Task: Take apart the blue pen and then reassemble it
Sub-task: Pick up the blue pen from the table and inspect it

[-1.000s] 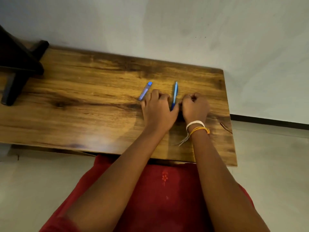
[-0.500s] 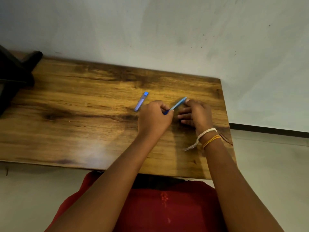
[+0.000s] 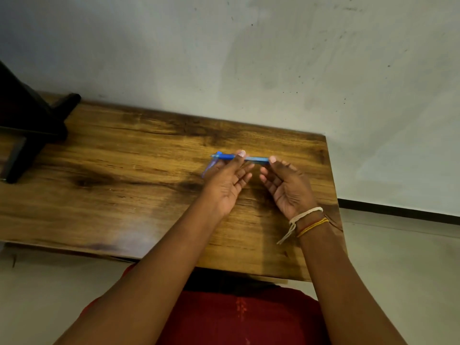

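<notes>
A blue pen (image 3: pixel 254 159) is held level above the wooden table (image 3: pixel 124 175), lying left to right. My left hand (image 3: pixel 227 180) pinches its darker left end with thumb and forefinger, palm turned up. My right hand (image 3: pixel 288 188) grips the lighter right end at the fingertips, palm also up. A second blue piece, the pen cap (image 3: pixel 207 168), lies on the table just left of my left hand, partly hidden behind it.
A dark stand (image 3: pixel 29 130) sits on the table's far left corner. The table's right edge (image 3: pixel 333 195) is close to my right wrist, with bare floor beyond. A grey wall runs along the back edge.
Both hands have turned palm up and raised the pen off the table, swinging it from an upright slant to level. The cap has stayed in place on the table.
</notes>
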